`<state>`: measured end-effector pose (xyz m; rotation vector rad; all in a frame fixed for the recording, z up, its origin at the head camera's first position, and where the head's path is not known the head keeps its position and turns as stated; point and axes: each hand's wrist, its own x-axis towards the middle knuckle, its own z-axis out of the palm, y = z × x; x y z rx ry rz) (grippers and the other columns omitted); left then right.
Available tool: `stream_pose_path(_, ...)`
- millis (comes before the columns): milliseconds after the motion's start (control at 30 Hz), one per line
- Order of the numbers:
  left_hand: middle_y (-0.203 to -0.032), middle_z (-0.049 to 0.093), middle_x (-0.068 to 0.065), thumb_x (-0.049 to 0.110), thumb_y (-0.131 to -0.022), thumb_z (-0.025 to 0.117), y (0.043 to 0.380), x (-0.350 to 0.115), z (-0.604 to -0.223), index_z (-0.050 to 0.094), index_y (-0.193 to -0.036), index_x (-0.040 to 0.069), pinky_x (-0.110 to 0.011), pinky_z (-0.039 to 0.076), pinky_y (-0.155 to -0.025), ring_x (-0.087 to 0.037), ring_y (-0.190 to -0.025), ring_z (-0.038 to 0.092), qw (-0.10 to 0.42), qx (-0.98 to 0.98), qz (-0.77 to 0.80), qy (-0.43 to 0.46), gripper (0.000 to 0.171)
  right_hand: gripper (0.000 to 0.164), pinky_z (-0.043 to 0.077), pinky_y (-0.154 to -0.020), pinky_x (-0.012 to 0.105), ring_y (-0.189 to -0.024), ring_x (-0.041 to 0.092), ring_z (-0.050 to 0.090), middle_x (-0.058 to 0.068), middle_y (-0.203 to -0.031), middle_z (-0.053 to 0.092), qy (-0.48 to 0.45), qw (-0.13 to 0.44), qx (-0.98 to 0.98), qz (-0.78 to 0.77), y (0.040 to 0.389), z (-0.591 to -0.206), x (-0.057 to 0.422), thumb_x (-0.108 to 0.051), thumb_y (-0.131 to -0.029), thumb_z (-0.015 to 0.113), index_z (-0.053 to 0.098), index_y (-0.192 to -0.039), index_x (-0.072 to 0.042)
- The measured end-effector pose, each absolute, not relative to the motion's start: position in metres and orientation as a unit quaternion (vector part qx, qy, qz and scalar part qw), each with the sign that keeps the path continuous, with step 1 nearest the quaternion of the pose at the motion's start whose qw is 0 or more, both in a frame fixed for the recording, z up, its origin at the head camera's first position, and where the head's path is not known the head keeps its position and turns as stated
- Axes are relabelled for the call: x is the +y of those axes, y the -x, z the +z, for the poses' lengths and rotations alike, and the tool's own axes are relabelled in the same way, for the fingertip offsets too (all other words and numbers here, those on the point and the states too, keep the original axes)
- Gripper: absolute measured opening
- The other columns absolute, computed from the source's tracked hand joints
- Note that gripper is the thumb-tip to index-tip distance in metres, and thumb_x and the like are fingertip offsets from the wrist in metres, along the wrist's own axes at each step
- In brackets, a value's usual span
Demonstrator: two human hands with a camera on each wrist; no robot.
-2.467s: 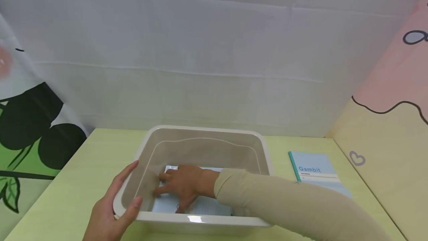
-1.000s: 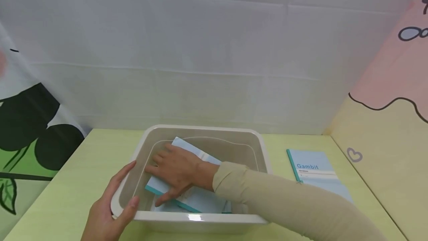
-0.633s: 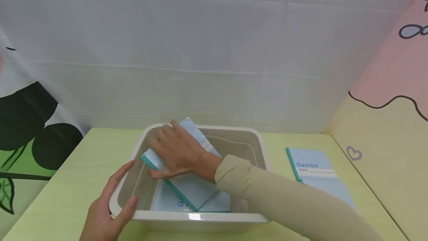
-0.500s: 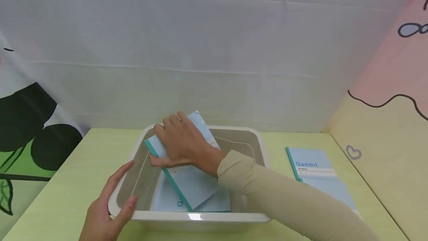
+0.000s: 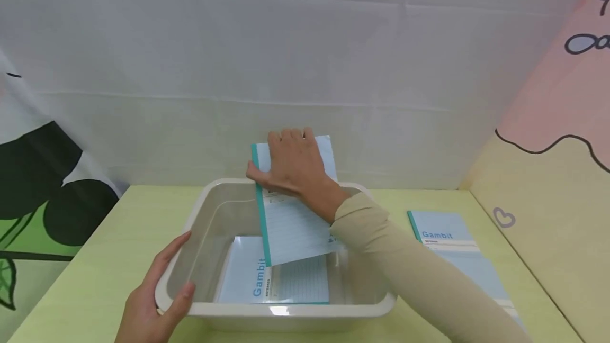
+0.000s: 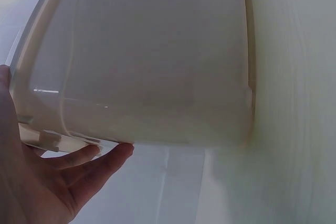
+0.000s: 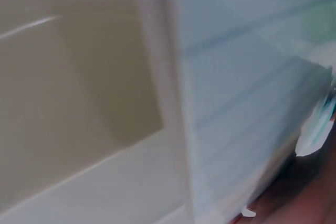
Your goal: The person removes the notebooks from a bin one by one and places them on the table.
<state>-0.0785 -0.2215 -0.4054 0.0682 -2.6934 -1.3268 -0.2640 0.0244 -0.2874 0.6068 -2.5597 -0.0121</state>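
Note:
My right hand [image 5: 297, 165] grips a light-blue notebook [image 5: 295, 232] with a teal spine, the thumb at the spine side and the fingers over the upper part of the cover. The notebook is tilted up, its top above the bin's far rim and its lower edge inside the beige plastic bin [image 5: 286, 309]. Below it, another notebook marked Gambit [image 5: 243, 274] lies on the bin floor. My left hand [image 5: 154, 295] holds the bin's near-left corner, thumb at the rim; in the left wrist view the fingers [image 6: 100, 171] lie against the outer wall. The held notebook [image 7: 231, 93] is blurred in the right wrist view.
To the right of the bin, a Gambit notebook [image 5: 443, 221] lies on the pale green table [image 5: 143, 216]; more light-blue cover [image 5: 476, 269] shows beside my sleeve [image 5: 419, 274]. A white sheet [image 5: 305, 83] rises behind, with printed side panels [image 5: 538, 216].
My right hand, first low in the bin, has taken hold of the upper notebook, lifted it and turned its spine more upright, moving right. My left hand stays on the bin's corner.

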Motion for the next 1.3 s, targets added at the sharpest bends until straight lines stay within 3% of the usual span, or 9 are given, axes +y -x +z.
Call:
stream_pose_path(467, -0.147, 0.058, -0.015, 0.039, -0.1, 0.063, 0.08, -0.217, -0.404, 0.027, -0.16, 0.048, -0.026, 0.059, -0.068, -0.003, -0.095, 0.063, 0.061, -0.895, -0.442, -0.026, 0.071, 0.049, 0.041, -0.088, 0.047, -0.078, 0.027, 0.054, 0.005, -0.078, 0.055, -0.126, 0.207, -0.968, 0.067, 0.278, -0.253, 0.079, -0.062, -0.09, 0.037, 0.051, -0.088, -0.015)
stream_pose_path(567, -0.148, 0.057, -0.015, 0.04, -0.101, 0.063, 0.08, -0.219, -0.404, 0.026, -0.16, 0.049, -0.026, 0.059, -0.068, -0.005, -0.096, 0.064, 0.058, -0.895, -0.442, -0.029, 0.071, 0.049, 0.039, -0.09, 0.048, -0.078, 0.029, 0.056, 0.006, -0.079, 0.057, -0.111, 0.18, -0.974, 0.079, 0.277, -0.248, 0.09, -0.061, -0.089, 0.037, 0.053, -0.09, -0.014)
stream_pose_path(733, -0.143, 0.06, -0.014, 0.035, -0.1, 0.064, 0.077, -0.222, -0.406, 0.029, -0.161, 0.046, -0.024, 0.057, -0.066, 0.002, -0.091, 0.061, 0.071, -0.895, -0.44, -0.019, 0.071, 0.056, 0.038, -0.093, 0.049, -0.082, 0.03, 0.058, 0.008, -0.085, 0.06, -0.094, 0.112, -0.986, 0.086, 0.274, -0.253, 0.108, -0.062, -0.089, 0.036, 0.057, -0.101, -0.011)
stream_pose_path(833, -0.141, 0.062, -0.015, 0.033, -0.1, 0.063, 0.076, -0.223, -0.408, 0.03, -0.161, 0.045, -0.024, 0.056, -0.066, 0.003, -0.09, 0.06, 0.076, -0.896, -0.438, -0.018, 0.07, 0.061, 0.038, -0.094, 0.05, -0.083, 0.03, 0.058, 0.008, -0.086, 0.061, -0.091, 0.099, -0.988, 0.075, 0.272, -0.261, 0.12, -0.064, -0.09, 0.036, 0.059, -0.108, -0.01)
stream_pose_path(1000, -0.145, 0.059, -0.015, 0.038, -0.101, 0.062, 0.076, -0.222, -0.407, 0.028, -0.161, 0.048, -0.024, 0.057, -0.067, 0.002, -0.092, 0.061, 0.062, -0.896, -0.438, -0.029, 0.07, 0.062, 0.038, -0.086, 0.047, -0.08, 0.031, 0.059, 0.009, -0.085, 0.064, -0.087, 0.128, -0.985, 0.079, 0.27, -0.275, 0.139, -0.065, -0.089, 0.041, 0.06, -0.109, -0.009)
stream_pose_path(1167, -0.146, 0.059, -0.014, 0.039, -0.101, 0.061, 0.076, -0.22, -0.405, 0.028, -0.16, 0.048, -0.024, 0.057, -0.068, 0.003, -0.093, 0.061, 0.065, -0.893, -0.444, -0.03, 0.068, 0.065, 0.037, -0.082, 0.045, -0.082, 0.029, 0.059, 0.008, -0.092, 0.065, -0.091, 0.188, -0.973, 0.098, 0.269, -0.286, 0.156, -0.068, -0.092, 0.046, 0.061, -0.121, -0.012)
stream_pose_path(1300, -0.147, 0.059, -0.014, 0.039, -0.101, 0.061, 0.076, -0.219, -0.404, 0.028, -0.16, 0.049, -0.024, 0.057, -0.068, 0.003, -0.094, 0.06, 0.068, -0.893, -0.444, -0.029, 0.068, 0.058, 0.038, -0.075, 0.041, -0.078, 0.026, 0.055, 0.007, -0.09, 0.063, -0.097, 0.236, -0.958, 0.134, 0.267, -0.292, 0.17, -0.062, -0.093, 0.051, 0.063, -0.123, -0.014)
